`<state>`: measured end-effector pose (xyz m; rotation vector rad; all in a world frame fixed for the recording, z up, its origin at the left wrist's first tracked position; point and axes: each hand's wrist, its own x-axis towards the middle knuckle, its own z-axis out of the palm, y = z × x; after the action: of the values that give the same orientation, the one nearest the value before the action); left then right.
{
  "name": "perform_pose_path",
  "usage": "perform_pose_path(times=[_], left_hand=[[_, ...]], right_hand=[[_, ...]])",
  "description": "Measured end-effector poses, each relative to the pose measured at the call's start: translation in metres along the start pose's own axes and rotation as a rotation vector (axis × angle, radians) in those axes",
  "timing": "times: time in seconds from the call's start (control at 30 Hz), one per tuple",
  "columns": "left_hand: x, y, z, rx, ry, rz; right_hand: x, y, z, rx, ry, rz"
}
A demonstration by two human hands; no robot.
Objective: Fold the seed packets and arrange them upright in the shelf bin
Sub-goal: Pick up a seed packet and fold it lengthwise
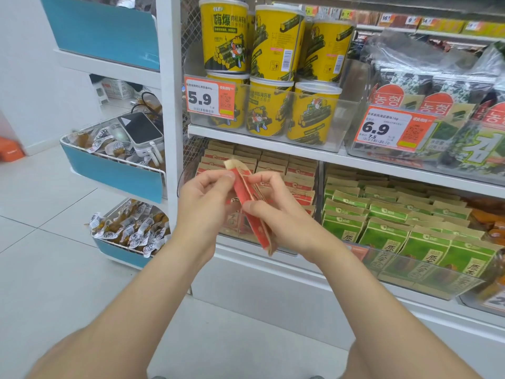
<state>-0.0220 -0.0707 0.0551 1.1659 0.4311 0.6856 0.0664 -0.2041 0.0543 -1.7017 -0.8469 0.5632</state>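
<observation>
One red seed packet (247, 198) under check. Position: in the air between both hands, just in front of the shelf bin (232, 228), not yet in it. It sits edge-on to me and tilted, with the top corner up by my thumb and the bottom end hanging below my palm.

Grip: left hand (207, 198) pinches the upper part, thumb & forefinger on the flap area. Right hand (276, 212) has its fingers curled round the mid-body. Neither hand is slack.

Handling, my judgement: kraft-type paper, light, semi-stiff; should take a crease and hold it. Contents prob. loose, so weight will slump to the low end. Paper could tear or wrinkle if forced. Best hold: the top band for the fold, mid-body flat between fingers for support, no squeezing on the bulge.

Step est.: fold in hand; placement pending.

Surroundings: the bin already holds red packets (273, 162) in upright rows, tops folded over. No free slot visible from here; the front row is hidden by my hands. Next bin to the right holds green packets (382, 214), same style. Shelf above carries yellow tubs (273, 50) w/ a 5.9 price tag (209, 97).
</observation>
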Motion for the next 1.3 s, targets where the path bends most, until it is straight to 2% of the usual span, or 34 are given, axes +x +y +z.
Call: perform_pose_path(times=[0.07, 0.13, 0.33, 0.47, 0.63, 0.9, 1.1, 1.2, 1.3], left_hand=[[0.005, 0.002, -0.005, -0.055, 0.078, 0.01], [0.007, 0.004, -0.01, -0.049, 0.079, 0.019], [-0.004, 0.009, -0.01, 0.135, -0.305, -0.068], [-0.008, 0.004, -0.008, 0.228, -0.351, -0.04], [-0.004, 0.007, -0.014, 0.174, -0.448, -0.015], [-0.001, 0.005, -0.017, 0.172, -0.434, 0.006], [-0.003, 0.01, -0.017, 0.247, -0.438, -0.035], [-0.003, 0.013, -0.018, 0.295, -0.4, -0.055], [-0.003, 0.009, -0.019, 0.309, -0.353, -0.055]], right_hand=[[-0.002, 0.001, -0.001, -0.056, -0.024, 0.012], [-0.004, 0.001, 0.0, -0.03, 0.003, 0.004], [-0.002, 0.0, 0.005, 0.072, 0.19, -0.043], [0.0, 0.006, 0.008, -0.049, 0.232, -0.051], [-0.001, 0.003, 0.004, -0.068, 0.228, -0.123], [-0.002, 0.001, 0.004, -0.016, 0.195, -0.115], [-0.002, 0.005, -0.001, 0.062, 0.215, -0.019], [-0.002, 0.008, -0.005, -0.043, 0.255, 0.001], [-0.003, 0.008, -0.002, -0.203, 0.233, -0.074]])
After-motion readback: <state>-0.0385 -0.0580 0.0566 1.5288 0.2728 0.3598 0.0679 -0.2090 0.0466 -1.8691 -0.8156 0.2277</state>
